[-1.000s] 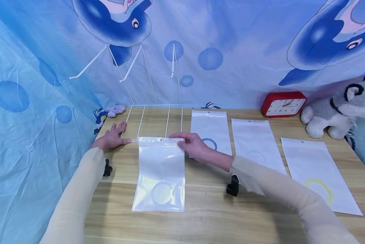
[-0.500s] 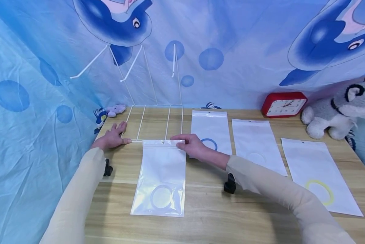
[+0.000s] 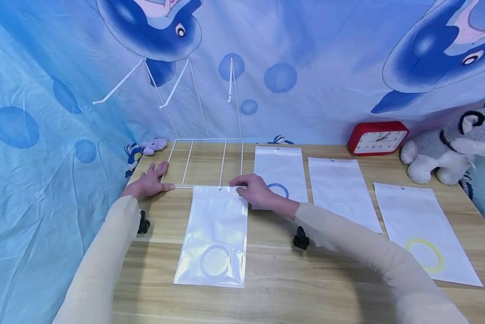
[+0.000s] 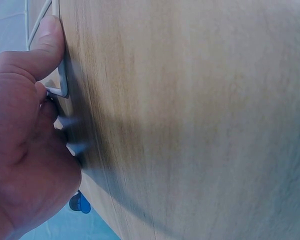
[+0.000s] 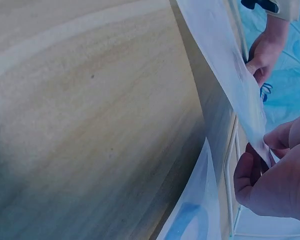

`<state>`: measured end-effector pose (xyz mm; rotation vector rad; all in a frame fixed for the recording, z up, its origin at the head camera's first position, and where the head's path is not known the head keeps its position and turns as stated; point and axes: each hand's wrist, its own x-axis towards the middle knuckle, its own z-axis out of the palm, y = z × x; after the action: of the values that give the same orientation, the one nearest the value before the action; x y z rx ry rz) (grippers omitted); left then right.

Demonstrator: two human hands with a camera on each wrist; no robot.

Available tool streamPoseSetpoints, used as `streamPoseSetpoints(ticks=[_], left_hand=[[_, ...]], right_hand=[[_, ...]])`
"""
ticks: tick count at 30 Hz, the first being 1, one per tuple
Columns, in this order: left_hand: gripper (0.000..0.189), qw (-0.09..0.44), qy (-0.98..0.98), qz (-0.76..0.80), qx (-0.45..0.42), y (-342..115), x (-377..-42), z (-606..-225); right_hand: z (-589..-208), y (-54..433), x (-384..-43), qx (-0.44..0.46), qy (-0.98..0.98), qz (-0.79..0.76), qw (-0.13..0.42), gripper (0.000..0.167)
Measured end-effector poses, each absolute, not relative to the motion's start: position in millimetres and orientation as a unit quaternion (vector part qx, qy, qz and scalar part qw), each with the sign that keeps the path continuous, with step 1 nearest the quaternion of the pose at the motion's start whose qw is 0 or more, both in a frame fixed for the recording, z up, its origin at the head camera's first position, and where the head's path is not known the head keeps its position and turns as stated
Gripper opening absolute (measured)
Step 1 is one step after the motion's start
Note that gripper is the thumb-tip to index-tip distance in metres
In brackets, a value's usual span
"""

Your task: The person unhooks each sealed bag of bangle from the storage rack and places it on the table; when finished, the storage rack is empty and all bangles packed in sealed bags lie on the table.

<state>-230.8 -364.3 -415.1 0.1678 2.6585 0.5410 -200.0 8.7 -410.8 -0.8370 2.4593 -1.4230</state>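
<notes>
My left hand (image 3: pixel 150 181) rests on the front left corner of a white wire rack (image 3: pixel 209 140), thumb along its front bar and fingers spread over the side. In the left wrist view the thumb (image 4: pixel 50 42) lies straight on the bar. Between thumb and fingers, my right hand (image 3: pixel 255 191) pinches the top right corner of a white zip bag (image 3: pixel 214 220). A pale ring (image 3: pixel 215 261) shows through the bag's lower part. The bag's top edge, with a small hang hole, overlaps the rack's front bar in the head view. In the right wrist view the bag (image 5: pixel 225 55) slants past the fingertips.
To the right lie three similar zip bags: one with a blue ring (image 3: pixel 278 189), one with a whitish ring (image 3: pixel 341 209), one with a yellow ring (image 3: pixel 425 254). A red clock (image 3: pixel 377 138) and a plush dog (image 3: pixel 449 139) stand behind them. Three hook arms (image 3: pixel 173 85) project from the rack's uprights.
The zip bag has shifted slightly right and toward the person, its top now along the rack's front bar. My right hand has moved slightly right with it; the left hand stayed still.
</notes>
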Motion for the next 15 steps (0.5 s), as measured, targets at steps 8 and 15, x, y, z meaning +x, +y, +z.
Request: streamPoseSetpoints(ticks=[8,15], left_hand=[[0.095,0.213,0.957,0.191,0.056,-363.9,-231.0,-413.8],[0.096,0.205,0.957,0.194,0.065,-364.4,-230.3,-413.8]], right_hand=[[-410.8,5.9,-201.6,-0.292,0.842,-0.444,0.090,0.026],[-415.5,1.9,-203.9,-0.290,0.852,-0.424,0.104,0.026]])
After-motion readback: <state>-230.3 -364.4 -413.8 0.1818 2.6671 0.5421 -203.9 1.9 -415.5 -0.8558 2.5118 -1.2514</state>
